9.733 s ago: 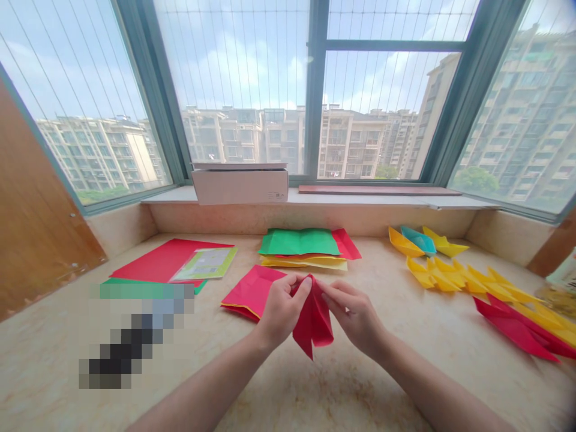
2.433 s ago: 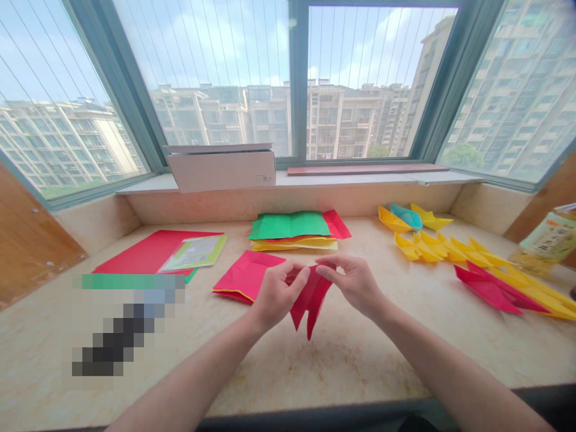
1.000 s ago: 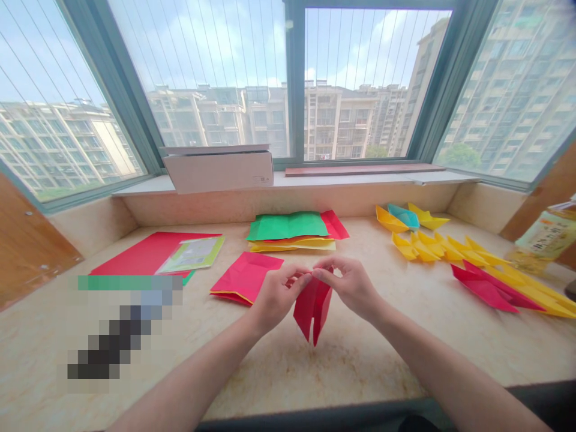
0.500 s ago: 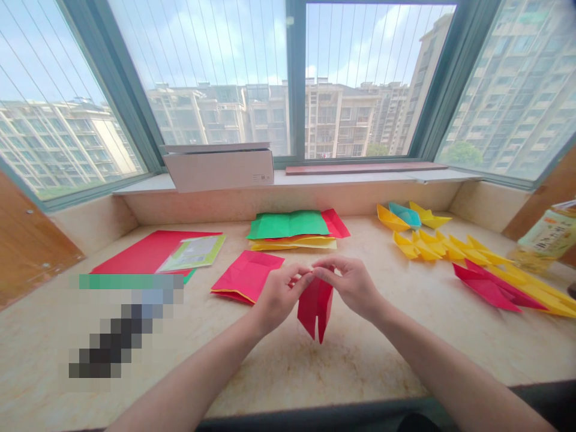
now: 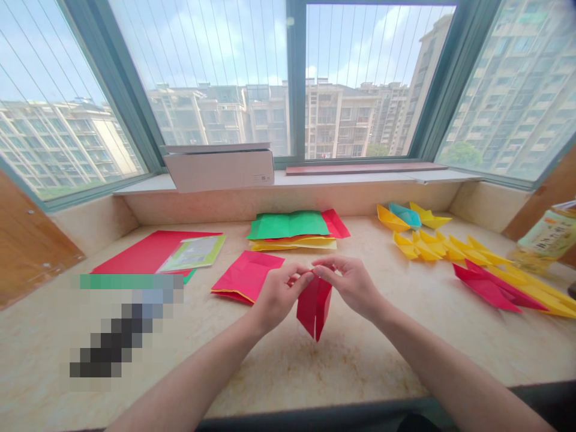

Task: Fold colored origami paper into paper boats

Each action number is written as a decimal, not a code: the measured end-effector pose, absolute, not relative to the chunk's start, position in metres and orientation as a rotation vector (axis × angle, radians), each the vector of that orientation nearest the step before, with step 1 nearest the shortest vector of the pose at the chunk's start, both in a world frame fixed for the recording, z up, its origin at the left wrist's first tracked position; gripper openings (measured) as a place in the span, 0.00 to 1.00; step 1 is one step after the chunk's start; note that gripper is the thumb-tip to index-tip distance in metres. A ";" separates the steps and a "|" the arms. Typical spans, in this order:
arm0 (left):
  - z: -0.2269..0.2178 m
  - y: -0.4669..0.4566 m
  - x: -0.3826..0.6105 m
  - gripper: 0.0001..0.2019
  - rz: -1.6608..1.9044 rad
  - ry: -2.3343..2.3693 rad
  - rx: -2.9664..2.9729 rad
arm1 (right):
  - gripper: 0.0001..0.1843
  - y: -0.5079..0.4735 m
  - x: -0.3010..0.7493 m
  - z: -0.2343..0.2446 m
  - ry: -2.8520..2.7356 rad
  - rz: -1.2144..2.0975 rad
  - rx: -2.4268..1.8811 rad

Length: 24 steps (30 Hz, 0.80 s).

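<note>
Between my two hands a folded red sheet of paper [image 5: 314, 303] hangs with its two pointed flaps downward, a narrow slit between them. My left hand [image 5: 281, 294] pinches its top edge between thumb and fingers. From the other side my right hand [image 5: 353, 285] pinches the same edge, the thumbs close together. Just left of and behind my left hand lies a stack of folded red paper [image 5: 245, 273] with a yellow layer at its edge. Behind both hands rests a pile of creased green paper [image 5: 290, 224] over red and yellow sheets.
At the right are several yellow paper boats [image 5: 423, 246], a blue one [image 5: 405, 215] and a red one [image 5: 490, 288], near a plastic bottle [image 5: 551, 231]. Flat red paper [image 5: 135, 252] with a clear packet [image 5: 193, 252] lies left. A white box [image 5: 220, 168] stands on the sill.
The hanging flaps of the red paper have swung slightly left and closer together. Both hands keep their pinch in nearly the same place.
</note>
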<state>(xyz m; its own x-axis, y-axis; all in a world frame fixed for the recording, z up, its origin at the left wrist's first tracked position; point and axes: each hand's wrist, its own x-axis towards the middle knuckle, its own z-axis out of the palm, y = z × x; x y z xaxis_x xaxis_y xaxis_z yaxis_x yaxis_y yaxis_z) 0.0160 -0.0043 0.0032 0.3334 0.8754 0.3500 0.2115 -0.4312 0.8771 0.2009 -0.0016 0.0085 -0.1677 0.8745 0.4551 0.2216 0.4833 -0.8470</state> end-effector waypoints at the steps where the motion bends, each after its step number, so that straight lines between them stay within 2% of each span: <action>1: 0.003 -0.004 0.016 0.13 1.122 0.961 1.832 | 0.09 -0.002 0.201 0.009 -1.675 0.786 -0.951; 21: 0.002 -0.006 0.017 0.14 1.079 1.003 1.819 | 0.08 -0.006 0.201 0.009 -1.643 0.782 -0.896; 24: 0.002 -0.007 0.019 0.13 1.076 0.958 1.786 | 0.11 -0.002 0.201 0.005 -1.585 0.843 -0.905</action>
